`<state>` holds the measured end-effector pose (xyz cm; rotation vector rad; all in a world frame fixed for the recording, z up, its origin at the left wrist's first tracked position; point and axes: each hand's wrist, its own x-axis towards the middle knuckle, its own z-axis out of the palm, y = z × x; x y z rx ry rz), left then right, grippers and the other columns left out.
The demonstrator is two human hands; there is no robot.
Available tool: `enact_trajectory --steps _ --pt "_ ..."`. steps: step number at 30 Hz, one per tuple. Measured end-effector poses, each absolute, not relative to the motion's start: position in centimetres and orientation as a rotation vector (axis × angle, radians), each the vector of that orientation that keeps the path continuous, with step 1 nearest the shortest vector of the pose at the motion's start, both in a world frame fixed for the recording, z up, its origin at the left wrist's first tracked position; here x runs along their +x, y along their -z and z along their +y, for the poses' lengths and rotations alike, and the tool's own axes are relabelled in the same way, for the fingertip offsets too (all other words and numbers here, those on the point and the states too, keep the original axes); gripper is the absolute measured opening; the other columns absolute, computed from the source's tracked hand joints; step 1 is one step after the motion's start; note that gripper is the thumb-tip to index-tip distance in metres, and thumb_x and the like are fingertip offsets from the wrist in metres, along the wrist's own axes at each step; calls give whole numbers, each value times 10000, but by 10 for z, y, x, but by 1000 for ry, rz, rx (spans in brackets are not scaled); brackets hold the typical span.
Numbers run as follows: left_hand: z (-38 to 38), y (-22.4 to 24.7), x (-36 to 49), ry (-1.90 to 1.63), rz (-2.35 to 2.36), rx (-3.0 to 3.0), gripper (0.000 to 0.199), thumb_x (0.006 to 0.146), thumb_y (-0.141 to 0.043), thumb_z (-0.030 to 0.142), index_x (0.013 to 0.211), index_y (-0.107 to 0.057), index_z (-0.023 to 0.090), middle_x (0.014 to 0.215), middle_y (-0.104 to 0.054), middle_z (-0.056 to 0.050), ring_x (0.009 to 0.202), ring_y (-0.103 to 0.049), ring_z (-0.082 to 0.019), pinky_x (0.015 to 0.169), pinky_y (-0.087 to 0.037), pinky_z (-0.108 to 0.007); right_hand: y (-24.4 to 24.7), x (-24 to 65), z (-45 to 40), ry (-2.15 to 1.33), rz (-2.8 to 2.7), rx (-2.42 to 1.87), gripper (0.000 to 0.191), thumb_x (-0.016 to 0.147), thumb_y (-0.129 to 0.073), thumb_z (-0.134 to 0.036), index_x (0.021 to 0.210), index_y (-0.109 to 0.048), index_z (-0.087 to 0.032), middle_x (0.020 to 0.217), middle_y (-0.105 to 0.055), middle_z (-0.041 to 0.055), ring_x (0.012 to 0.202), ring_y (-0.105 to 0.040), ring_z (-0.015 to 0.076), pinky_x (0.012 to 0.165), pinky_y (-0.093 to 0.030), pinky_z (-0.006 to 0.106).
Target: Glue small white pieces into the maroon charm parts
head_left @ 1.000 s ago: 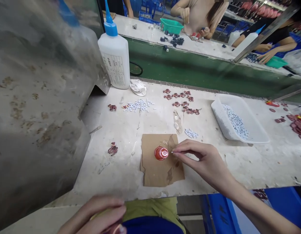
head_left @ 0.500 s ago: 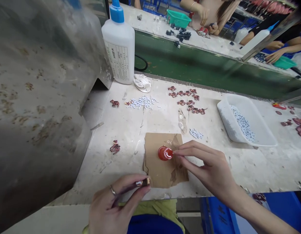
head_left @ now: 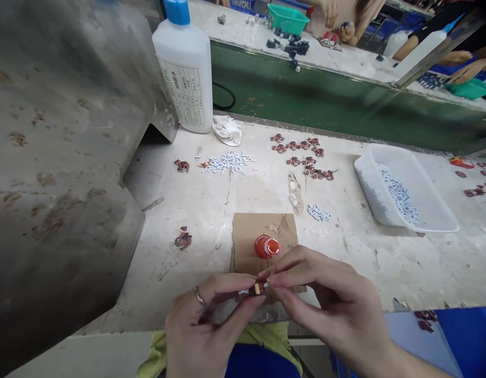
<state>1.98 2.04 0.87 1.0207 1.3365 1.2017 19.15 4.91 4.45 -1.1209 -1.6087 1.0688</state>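
Observation:
Between its thumb and fingertips, my left hand (head_left: 211, 320) grips a small brown figure (head_left: 257, 289) with a yellowish part and a white-blue bit at its left end. My right hand (head_left: 325, 299) pinches a tiny white piece (head_left: 267, 284) against the figure's right side. Just behind the fingertips, a small red pot (head_left: 266, 247) with an open top rests on a piece of brown cardboard (head_left: 245, 236). A loose pile of white-blue pieces (head_left: 230, 163) lies farther back, and a smaller pile (head_left: 318, 212) is right of the cardboard.
A large glue bottle (head_left: 185, 73) stands at the back left, near a metal housing (head_left: 61, 157). Several brown figures (head_left: 301, 147) lie at the back. On the right is a white tub (head_left: 435, 210) of small pieces. People work across the green divider (head_left: 306, 100).
My right hand has moved from the red pot down and left to the figure. My left hand has shifted right with the figure, and both hands now meet. The view has shifted slightly.

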Motion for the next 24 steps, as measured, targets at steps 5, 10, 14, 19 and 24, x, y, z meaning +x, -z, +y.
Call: enact_trajectory --steps 5,10,14,19,24 --pt "25 -4 12 -1143 1352 1187 97 796 -829 246 871 -782 284 862 -800 58 778 -789 -140 765 -641 -148 -43 193 52 -1039 -1685 -1106 233 897 -711 -58 969 -779 -269 902 -795 11 821 -767 174 746 -665 290" --pt "25 -7 11 -1247 1421 1322 143 757 -881 302 858 -791 346 828 -789 127 692 -767 -89 738 -614 -80 -45 200 48 -834 -1968 -1072 285 935 -656 -54 1126 -743 -247 1004 -784 54 874 -784 184 738 -680 251" --pt "26 -8 7 -1234 1371 1369 164 749 -884 265 877 -806 331 861 -795 112 724 -781 -121 762 -631 -109 -50 207 41 -573 -2184 -1015 345 957 -623 -44 1262 -693 -187 1093 -782 112 958 -792 209 873 -671 236" --pt "29 -12 14 -1231 1230 1378 155 791 -845 234 918 -781 296 860 -798 91 710 -780 -130 707 -632 -117 -51 205 46 -919 -1913 -1057 481 908 -713 -75 1340 -629 -268 1087 -773 57 929 -785 187 801 -678 242" --pt "22 -12 20 -1381 1384 1362 206 824 -820 266 999 -742 341 868 -778 105 750 -755 -57 771 -591 -67 -57 195 54 -1233 -1760 -1117 174 915 -745 -160 1055 -765 -261 950 -780 27 851 -758 180 697 -650 257"
